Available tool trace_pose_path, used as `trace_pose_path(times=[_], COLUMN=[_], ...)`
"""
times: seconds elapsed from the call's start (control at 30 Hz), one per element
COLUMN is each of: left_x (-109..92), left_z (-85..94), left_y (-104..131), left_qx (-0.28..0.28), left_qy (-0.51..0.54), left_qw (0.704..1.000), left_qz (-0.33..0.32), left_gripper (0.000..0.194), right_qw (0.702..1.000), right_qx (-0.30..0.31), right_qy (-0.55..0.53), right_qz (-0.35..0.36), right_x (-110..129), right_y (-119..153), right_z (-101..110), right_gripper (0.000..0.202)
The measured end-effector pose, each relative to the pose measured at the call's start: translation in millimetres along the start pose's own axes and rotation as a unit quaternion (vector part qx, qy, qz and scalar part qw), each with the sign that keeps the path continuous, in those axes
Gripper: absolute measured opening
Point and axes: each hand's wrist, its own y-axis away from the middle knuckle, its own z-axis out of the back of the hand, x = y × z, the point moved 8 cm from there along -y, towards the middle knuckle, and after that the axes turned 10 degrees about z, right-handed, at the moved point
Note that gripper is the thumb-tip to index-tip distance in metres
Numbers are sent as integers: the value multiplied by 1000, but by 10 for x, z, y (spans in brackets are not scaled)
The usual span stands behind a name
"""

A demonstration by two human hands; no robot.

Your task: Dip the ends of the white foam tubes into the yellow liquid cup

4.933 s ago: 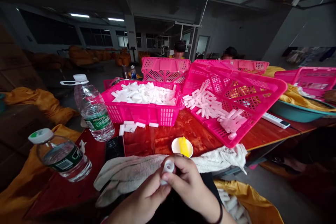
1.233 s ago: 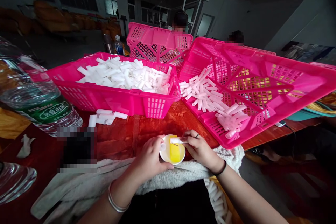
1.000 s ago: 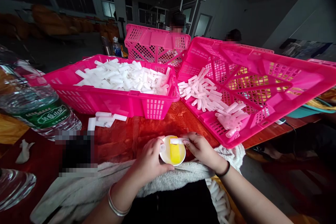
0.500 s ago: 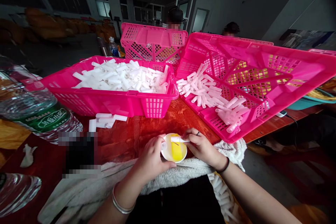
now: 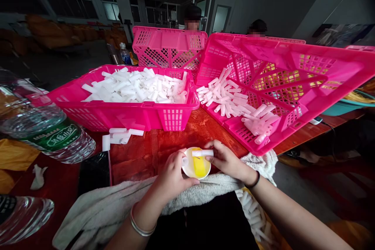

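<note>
A small white bowl stands at the table's front, with a yellow block or sponge inside it. My left hand curls round the bowl's left side, thumb along the near rim. Between its fingers is a short white tube, seen nearly end-on. My right hand pinches another white tube by its right end. That tube lies level over the far part of the yellow block; whether it touches the block I cannot tell.
A pink basket full of white tubes stands at left. A tilted pink basket holding more tubes is at right. Loose tubes, a large water bottle and a dark flat object are left. A towel lines the front edge.
The fingers of my right hand have shifted on the tube, and more of its right end shows. My left hand keeps its hold by the bowl. The whole view has shifted slightly.
</note>
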Motion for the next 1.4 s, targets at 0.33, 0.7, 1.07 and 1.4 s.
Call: trace_pose_path(times=[0.33,0.7,1.07,1.4], left_x=[-3,3,-10,-11], left_z=[8,3,17,9], left_y=[0,-7,5,-1], left_qx=[-4,-6,-10,-9], left_qy=[5,-1,-1,1], left_qw=[1000,1000,1000,1000], left_qz=[-6,-13,-16,-14], left_gripper=[80,79,80,82], right_qw=[999,999,999,995], right_qx=[11,9,-4,1], right_qy=[34,32,21,76], right_qz=[22,23,25,62], right_x=[54,34,10,109], right_y=[-31,-18,-10,10], right_z=[0,19,15,17], right_gripper=[9,11,13,14])
